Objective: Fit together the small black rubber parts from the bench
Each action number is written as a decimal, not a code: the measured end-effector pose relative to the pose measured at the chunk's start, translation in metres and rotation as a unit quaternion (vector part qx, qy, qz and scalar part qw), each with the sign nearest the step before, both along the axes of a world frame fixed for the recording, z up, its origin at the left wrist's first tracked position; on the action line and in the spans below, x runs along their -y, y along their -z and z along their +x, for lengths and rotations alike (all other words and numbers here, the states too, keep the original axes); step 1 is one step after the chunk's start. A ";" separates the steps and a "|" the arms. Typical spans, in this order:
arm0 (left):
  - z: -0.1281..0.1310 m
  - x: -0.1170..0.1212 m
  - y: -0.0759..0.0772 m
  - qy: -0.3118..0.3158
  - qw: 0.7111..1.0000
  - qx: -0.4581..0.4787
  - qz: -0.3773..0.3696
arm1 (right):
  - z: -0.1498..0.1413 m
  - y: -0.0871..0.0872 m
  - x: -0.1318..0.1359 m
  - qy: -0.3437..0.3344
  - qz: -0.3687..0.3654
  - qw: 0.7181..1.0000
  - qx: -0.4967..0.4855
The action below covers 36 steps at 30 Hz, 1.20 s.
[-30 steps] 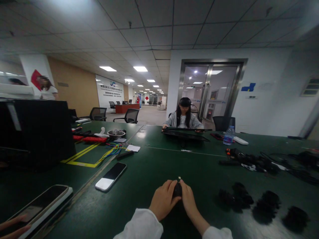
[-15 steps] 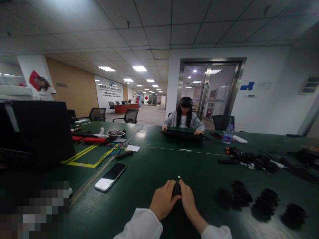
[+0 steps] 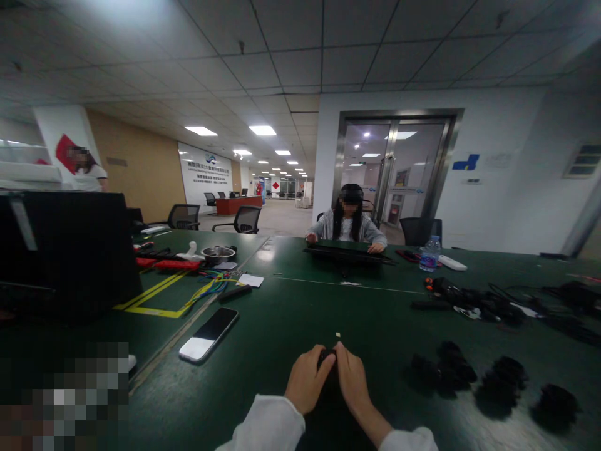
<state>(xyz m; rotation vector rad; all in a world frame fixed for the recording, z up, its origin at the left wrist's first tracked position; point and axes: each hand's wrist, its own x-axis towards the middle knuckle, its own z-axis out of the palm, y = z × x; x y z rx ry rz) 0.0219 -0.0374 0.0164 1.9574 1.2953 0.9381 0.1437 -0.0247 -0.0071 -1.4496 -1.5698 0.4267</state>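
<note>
A small dark rounded object (image 3: 327, 354) sits between my two hands just over the green table, mostly covered by fingers; its kind cannot be made out. My left hand (image 3: 306, 379) is closed round its left side, the thumb laid across the top. From the right, my right hand (image 3: 352, 378) presses against it, fingers held together and pointing forward. A tiny pale square piece (image 3: 338, 335) shows just beyond my right fingertips. Off to the right lie several black chunky parts (image 3: 502, 381), apart from both hands.
A phone (image 3: 209, 335) lies to the left, near coloured wires (image 3: 213, 288) and a metal bowl (image 3: 218, 253). A black box-like case (image 3: 87, 250) stands at far left. Across the table sits a person (image 3: 350, 219) with hands at a dark flat panel (image 3: 347, 255). A water bottle (image 3: 429, 255) stands right.
My left thumb has shifted up over the dark object, and less of it shows now. Both hands stay in nearly the same place. The person opposite has moved their hands slightly.
</note>
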 end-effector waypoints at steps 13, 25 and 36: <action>0.005 -0.015 0.025 -0.004 0.953 0.240 -0.186 | -0.004 -0.006 0.003 -0.093 -0.022 0.995 -0.037; -0.011 -0.012 0.013 0.039 0.990 0.128 0.043 | 0.004 0.000 -0.008 -0.046 -0.051 0.980 -0.186; -0.007 -0.008 0.014 0.023 0.989 0.003 0.149 | 0.003 0.002 -0.011 -0.055 -0.086 0.965 -0.241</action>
